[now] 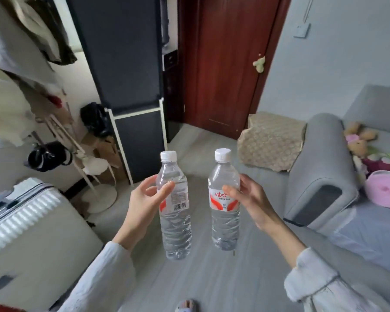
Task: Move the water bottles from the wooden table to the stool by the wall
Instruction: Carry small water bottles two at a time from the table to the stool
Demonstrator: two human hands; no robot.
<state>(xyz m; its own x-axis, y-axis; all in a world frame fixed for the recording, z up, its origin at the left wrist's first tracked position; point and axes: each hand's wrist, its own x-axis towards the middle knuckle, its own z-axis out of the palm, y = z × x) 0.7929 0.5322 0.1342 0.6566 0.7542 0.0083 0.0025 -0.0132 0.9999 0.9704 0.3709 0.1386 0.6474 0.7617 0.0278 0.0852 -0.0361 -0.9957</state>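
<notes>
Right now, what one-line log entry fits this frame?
phase: carrying | left hand: holds clear plastic water bottle | right hand: holds second clear bottle | both upright, above grey floor

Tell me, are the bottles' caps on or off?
On. Left bottle and right bottle each carry a white cap on top.

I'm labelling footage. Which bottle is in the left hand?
Start at the dark red wooden door and look down. Two clear plastic water bottles hang mid-air. The left hand holds the bottle whose label shows a barcode, not red characters.

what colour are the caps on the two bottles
White, on both bottle caps, seen clearly in the head view.
</notes>
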